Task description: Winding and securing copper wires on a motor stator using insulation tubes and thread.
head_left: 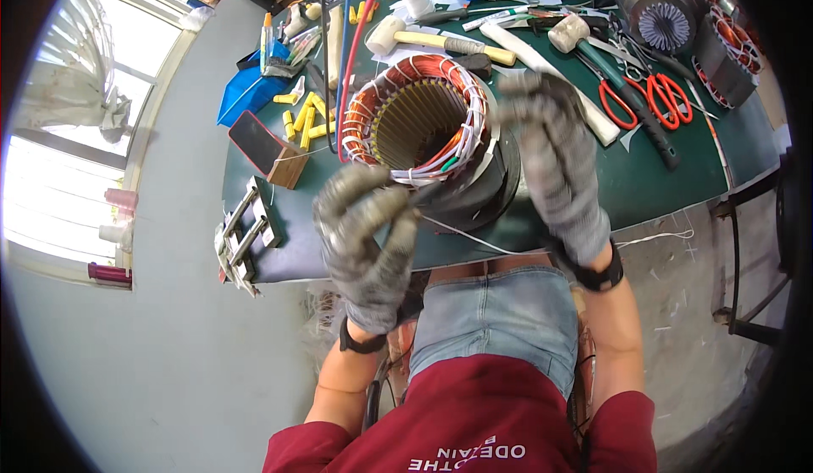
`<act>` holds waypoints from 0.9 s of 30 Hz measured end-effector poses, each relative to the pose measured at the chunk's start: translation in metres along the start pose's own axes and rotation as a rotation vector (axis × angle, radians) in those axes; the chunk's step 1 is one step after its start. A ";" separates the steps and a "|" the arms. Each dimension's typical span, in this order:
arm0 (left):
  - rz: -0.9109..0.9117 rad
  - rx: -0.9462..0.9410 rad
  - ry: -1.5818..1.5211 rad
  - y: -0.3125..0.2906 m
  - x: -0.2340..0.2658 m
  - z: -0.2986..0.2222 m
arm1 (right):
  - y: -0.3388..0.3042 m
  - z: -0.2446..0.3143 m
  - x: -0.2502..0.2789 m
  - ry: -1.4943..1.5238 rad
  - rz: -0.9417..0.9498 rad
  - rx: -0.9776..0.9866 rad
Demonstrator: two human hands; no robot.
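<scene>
The wound stator (405, 124) stands on the green table (627, 200). My left hand (366, 240), fingers curled, is at its near left; my right hand (550, 155), fingers bent, is at its right. I can't tell whether either grips anything.

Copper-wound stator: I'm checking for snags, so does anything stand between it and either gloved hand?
Nothing visible stands between the copper-wound stator and the left hand or the right hand. The red cable hangs down by the stator's left side, not between it and either hand.
</scene>
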State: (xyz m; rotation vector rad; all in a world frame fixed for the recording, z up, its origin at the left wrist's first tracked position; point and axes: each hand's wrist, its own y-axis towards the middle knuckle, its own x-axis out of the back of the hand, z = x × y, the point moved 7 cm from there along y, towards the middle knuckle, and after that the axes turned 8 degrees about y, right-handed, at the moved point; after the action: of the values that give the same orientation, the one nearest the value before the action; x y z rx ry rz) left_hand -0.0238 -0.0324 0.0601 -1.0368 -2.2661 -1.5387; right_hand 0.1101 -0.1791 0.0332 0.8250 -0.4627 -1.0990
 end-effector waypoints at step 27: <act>0.054 -0.071 -0.071 0.012 -0.030 0.011 | 0.000 -0.038 -0.035 -0.011 0.102 0.037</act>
State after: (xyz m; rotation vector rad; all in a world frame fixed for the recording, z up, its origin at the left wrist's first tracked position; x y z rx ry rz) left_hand 0.0078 -0.0334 0.0479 -1.1798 -2.2242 -1.5952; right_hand 0.1223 -0.1338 0.0119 0.8190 -0.5299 -1.0038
